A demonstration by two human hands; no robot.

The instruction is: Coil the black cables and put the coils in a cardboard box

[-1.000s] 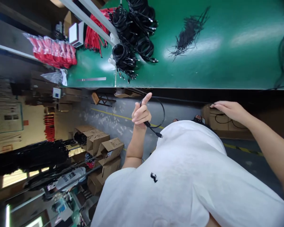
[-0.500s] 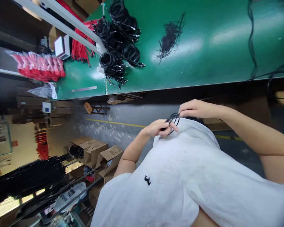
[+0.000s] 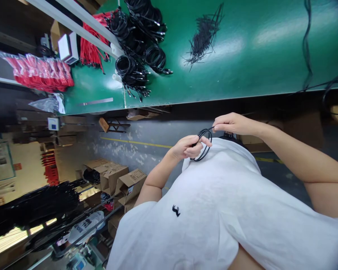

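Observation:
In front of my white shirt, a black cable hangs in loose loops. My left hand is closed around one side of the coil. Just to the right, my right hand pinches a stretch of the same cable where it leaves the loops. On the green table beyond lie several coiled black cables with metal plug ends. A heap of thin black ties is spread to their right.
Red cables and bagged red bundles lie at the table's far left, near a metal ruler. White posts rise there. Open cardboard boxes and a wooden stool stand on the floor. Loose black cable crosses the right.
The loops between my hands look wider and show more clearly. Both hands have risen slightly in the picture, and the view has shifted a little.

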